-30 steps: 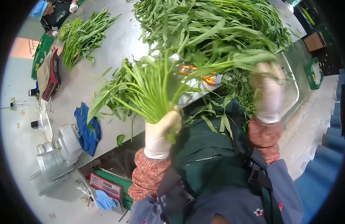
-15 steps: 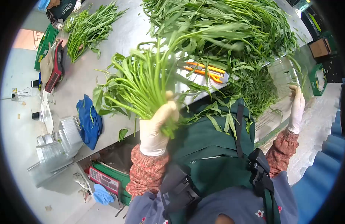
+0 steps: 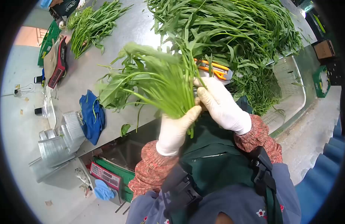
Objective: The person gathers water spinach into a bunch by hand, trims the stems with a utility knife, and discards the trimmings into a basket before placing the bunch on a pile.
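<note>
A loose bunch of water spinach (image 3: 163, 84) fans out to the upper left, its upper leaves blurred by motion. My left hand (image 3: 174, 130), in a white glove, is closed around the lower stems, and short stem ends poke out below the fist. On the bunch's right side, my gloved right hand (image 3: 226, 110) pinches stems between thumb and fingers, close to the left thumb. Just behind the right hand, an orange utility knife (image 3: 217, 70) lies on a white surface, partly covered by leaves. A large heap of water spinach (image 3: 232, 30) spreads across the metal table beyond.
A white perforated basket (image 3: 301, 87) with trimmed leaves stands at the right. At left are a blue cloth (image 3: 92, 117), clear plastic trays (image 3: 58, 140) and a red scale (image 3: 60, 61). Another bunch (image 3: 96, 26) lies near a co-worker's sleeve at the top left.
My right hand has come in from over the basket at the right to the bunch and now pinches stems there. My left hand keeps its hold and has shifted slightly right.
</note>
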`<state>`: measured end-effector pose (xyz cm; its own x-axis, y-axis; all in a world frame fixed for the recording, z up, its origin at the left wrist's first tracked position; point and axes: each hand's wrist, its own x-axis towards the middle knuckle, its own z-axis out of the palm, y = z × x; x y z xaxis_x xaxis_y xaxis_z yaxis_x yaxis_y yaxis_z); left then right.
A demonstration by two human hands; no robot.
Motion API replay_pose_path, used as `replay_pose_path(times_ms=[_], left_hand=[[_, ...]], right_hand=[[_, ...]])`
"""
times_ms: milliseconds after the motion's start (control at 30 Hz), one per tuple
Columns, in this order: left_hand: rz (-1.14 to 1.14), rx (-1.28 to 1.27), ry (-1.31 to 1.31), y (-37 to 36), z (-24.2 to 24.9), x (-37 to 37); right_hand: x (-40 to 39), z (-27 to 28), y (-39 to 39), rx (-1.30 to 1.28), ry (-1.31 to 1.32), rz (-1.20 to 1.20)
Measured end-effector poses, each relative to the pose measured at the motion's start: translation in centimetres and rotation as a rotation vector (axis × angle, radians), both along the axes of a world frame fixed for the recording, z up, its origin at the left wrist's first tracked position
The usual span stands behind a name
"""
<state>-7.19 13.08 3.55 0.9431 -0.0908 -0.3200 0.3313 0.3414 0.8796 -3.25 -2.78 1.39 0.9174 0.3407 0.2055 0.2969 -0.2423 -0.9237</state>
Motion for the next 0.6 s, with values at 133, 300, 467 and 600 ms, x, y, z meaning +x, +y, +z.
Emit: replay_pose_path(times_ms=[133,300,467,600], left_hand=[[-0.019,-0.022,-0.002,-0.5,-0.3,0.1],[-0.142,-0.136,0.095,1.0,-0.6,0.3],[-0.156,-0.081,0.035,2.7,2.9,1.2],[-0.214,-0.236,-0.529,8.3,6.0,4.1]], right_hand=[[0.1,1.1,-0.5,-0.044,0.149,0.142],[1.0,0.9,0.7,-0.052,-0.130,0.059],[1.7,1.7,-0.3,-0.011,0.171,0.186],[2.5,2.8,-2.8,0.281,0.399,0.078]])
